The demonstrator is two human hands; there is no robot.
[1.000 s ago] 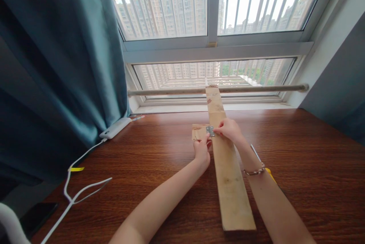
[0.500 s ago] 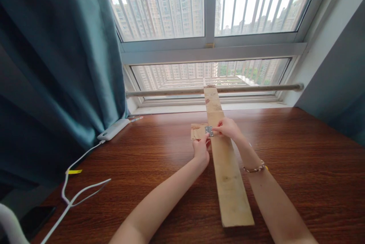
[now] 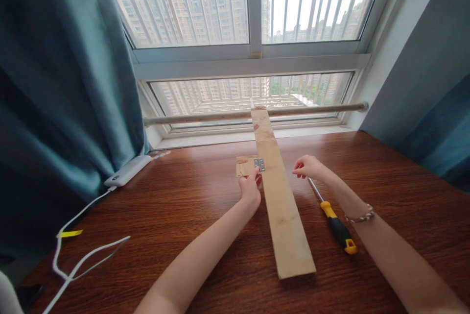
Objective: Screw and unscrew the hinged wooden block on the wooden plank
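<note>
The hinge [image 3: 262,163] sits ready toward the far edge of the table [image 3: 198,172]; your left hand [image 3: 250,190] pins it, right hand's [image 3: 312,167] fingertips together, screwdriver [image 3: 335,222] loose.

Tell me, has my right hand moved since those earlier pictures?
Yes. Against the long board, the right hand has shifted rightward: it was over the board, and is now beyond its right edge, by the screwdriver.
</note>
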